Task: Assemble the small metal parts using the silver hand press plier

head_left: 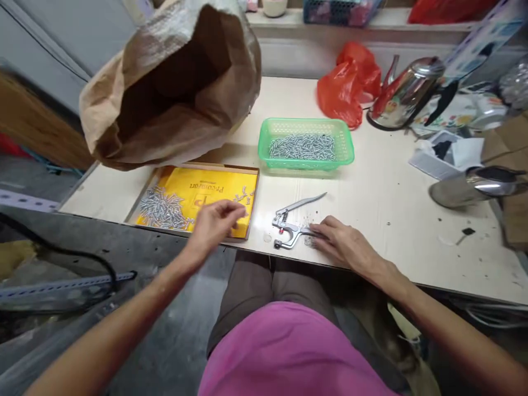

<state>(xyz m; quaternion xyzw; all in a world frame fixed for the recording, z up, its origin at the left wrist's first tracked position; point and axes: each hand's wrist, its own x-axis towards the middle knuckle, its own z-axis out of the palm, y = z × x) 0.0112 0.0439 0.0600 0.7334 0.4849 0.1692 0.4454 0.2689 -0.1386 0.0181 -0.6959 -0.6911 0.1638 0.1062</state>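
My right hand (348, 245) has its fingers round the end of the lower handle of a pair of snap pliers (293, 232). The pliers lie on the table near its front edge, handles spread apart, with a spring and a small red part by the jaws. Over the right side of a shallow tray with a yellow bottom (185, 184), my left hand (216, 223) is closed, thumb and fingers pinched together. Whatever is between those fingertips is too small to make out. Small silvery metal pieces (163, 209) are heaped at the tray's left; several more lie scattered at its right.
A green plastic basket (306, 164) of similar metal pieces stands behind the pliers. A large open paper sack (173, 99) leans over the tray's back. Farther right are a red plastic bag (348, 88), a steel kettle (412, 93) and a metal container (466, 187).
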